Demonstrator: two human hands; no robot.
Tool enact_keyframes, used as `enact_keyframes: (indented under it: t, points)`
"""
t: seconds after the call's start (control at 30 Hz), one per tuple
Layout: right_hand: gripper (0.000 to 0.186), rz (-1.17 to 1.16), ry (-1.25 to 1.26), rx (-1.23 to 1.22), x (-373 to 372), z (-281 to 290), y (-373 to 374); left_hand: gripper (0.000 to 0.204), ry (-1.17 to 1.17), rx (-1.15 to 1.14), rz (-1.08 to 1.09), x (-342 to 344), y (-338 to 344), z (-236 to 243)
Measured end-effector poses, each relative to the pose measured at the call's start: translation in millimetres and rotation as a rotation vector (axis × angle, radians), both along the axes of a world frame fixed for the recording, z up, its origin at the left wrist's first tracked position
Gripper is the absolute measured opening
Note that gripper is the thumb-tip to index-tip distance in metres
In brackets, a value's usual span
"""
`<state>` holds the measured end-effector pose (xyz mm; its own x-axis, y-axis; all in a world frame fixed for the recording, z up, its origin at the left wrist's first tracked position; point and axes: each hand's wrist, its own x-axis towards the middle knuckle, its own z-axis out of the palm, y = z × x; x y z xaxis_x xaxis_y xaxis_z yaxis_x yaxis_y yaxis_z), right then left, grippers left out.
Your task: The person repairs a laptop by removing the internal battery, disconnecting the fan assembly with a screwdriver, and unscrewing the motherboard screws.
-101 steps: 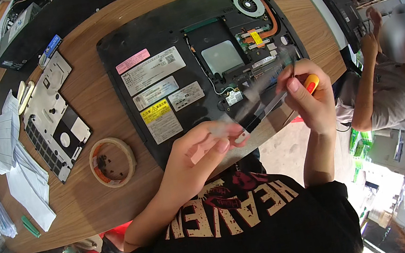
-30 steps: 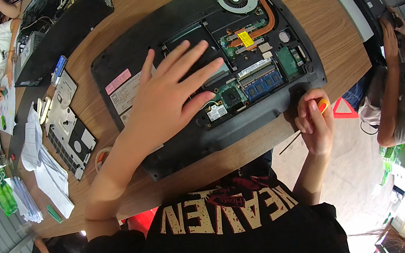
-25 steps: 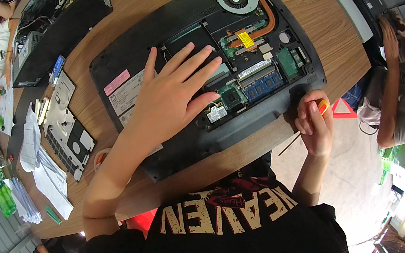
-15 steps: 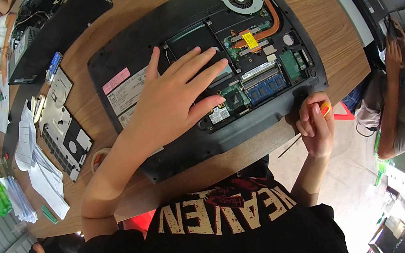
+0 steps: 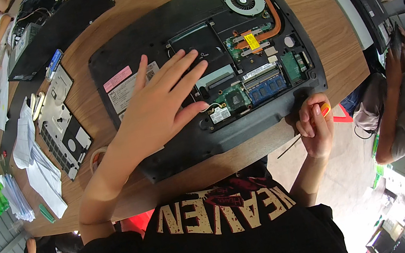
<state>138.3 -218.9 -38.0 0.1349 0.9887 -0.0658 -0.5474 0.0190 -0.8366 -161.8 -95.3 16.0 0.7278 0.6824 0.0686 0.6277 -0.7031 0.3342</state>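
A black laptop lies bottom-up on the wooden table, its inside showing a fan, a copper heat pipe, green boards and a blue memory module. My left hand rests spread over the middle-left of the casing, near the labels, fingers apart. Just off the laptop's lower right corner, my right hand grips a screwdriver with a yellow-and-red handle, its thin shaft pointing down and left over the table's edge.
A detached panel, papers, a blue box and a partly hidden tape roll are at left. An opened computer case stands at upper left. Other people work at the left and right, one near a black laptop.
The clear plastic held earlier is out of my hands. My left hand has spread onto the laptop and shifted slightly left; my right hand has lowered to the edge with the screwdriver.
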Motion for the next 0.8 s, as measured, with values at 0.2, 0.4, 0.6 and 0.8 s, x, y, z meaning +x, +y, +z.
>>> enact_keyframes:
  t: [0.2, 0.4, 0.6, 0.8]
  points:
    - [0.015, 0.015, 0.029, -0.010, 1.0, -0.4, 0.4, 0.064, 0.037, 0.044, 0.021, -8.7, -3.7, -0.4]
    - [0.015, 0.012, 0.029, 0.002, 3.6, -0.7, -1.3, 0.067, 0.035, 0.068, 0.017, -10.4, -6.1, -2.6]
    - [0.016, 0.123, 0.001, 0.110, 15.5, 40.2, 13.1, 0.070, -0.021, 0.070, 0.009, -14.9, -4.9, -7.8]
    - [0.020, 0.216, -0.251, 0.078, -1.2, 77.4, 57.6, 0.075, -0.004, 0.072, -0.002, -14.0, 1.9, -10.1]
